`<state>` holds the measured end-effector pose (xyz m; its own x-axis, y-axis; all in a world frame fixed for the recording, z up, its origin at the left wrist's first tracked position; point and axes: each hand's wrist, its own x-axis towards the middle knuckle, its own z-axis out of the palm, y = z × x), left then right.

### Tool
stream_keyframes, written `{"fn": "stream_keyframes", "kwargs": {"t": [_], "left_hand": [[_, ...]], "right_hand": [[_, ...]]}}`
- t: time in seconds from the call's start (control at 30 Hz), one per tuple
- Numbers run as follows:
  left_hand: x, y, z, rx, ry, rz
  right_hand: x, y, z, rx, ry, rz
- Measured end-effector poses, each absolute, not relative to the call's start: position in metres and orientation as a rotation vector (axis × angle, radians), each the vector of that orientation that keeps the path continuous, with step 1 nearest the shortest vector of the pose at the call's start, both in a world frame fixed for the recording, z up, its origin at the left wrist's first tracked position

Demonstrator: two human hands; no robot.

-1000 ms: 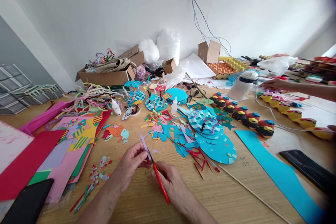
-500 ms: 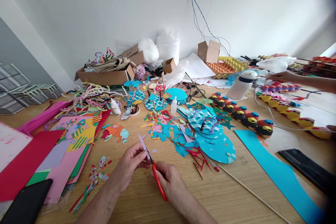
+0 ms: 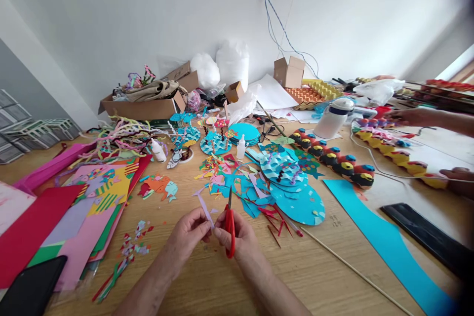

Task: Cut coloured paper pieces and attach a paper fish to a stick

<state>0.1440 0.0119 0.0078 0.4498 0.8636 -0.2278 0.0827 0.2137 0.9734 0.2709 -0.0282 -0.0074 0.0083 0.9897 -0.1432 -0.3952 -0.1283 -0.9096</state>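
Note:
My left hand (image 3: 193, 229) pinches a thin lilac paper strip (image 3: 204, 206) over the wooden table, its free end pointing up and away. Red-handled scissors (image 3: 230, 229) are in my right hand (image 3: 239, 234), blades upward and apart from the strip. The thumb and fingertip of that hand meet the strip's near end, beside the left fingertips. Beyond the hands lie scattered paper scraps (image 3: 242, 192) in blue, pink and yellow. Small cut bits (image 3: 137, 242) and narrow strips (image 3: 111, 279) are left of my left forearm. Orange paper fish (image 3: 157, 183) lie farther up.
Coloured paper sheets (image 3: 79, 252) and a black phone (image 3: 33, 284) are on the left. Glue bottles (image 3: 241, 148) stand mid-table near blue discs (image 3: 296, 202). A wooden stick (image 3: 348, 264) and blue card (image 3: 385, 242) lie right. Another person's hand (image 3: 407, 116) reaches in at far right.
The scissors have come away from the lilac strip and turned upright in my right hand. My right fingertips have moved to the strip's near end. The view has shifted slightly.

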Motion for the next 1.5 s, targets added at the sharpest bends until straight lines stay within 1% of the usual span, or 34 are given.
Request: {"fn": "stream_keyframes", "kwargs": {"t": [0.17, 0.47, 0.67, 0.8, 1.0, 1.23, 1.5], "left_hand": [[0.149, 0.009, 0.006, 1.261, 1.019, 0.654], [0.144, 0.011, 0.018, 1.264, 1.055, 0.771], [0.138, 0.016, 0.018, 1.264, 1.028, 0.782], [0.135, 0.015, 0.022, 1.205, 0.956, 0.796], [0.132, 0.008, 0.03, 0.976, 0.768, 0.79], [0.142, 0.007, 0.026, 1.262, 0.924, 0.769], [0.148, 0.005, 0.026, 1.322, 0.97, 0.755]], "right_hand": [[0.27, -0.027, -0.008, -0.963, -0.738, 1.487], [0.27, -0.027, -0.008, -1.061, -0.798, 1.475], [0.269, -0.028, -0.008, -1.072, -0.826, 1.47], [0.271, -0.029, -0.007, -1.061, -0.863, 1.466], [0.27, -0.032, -0.007, -1.154, -1.023, 1.449], [0.272, -0.035, -0.004, -0.92, -0.818, 1.439], [0.27, -0.031, -0.011, -1.039, -0.801, 1.504]]}}
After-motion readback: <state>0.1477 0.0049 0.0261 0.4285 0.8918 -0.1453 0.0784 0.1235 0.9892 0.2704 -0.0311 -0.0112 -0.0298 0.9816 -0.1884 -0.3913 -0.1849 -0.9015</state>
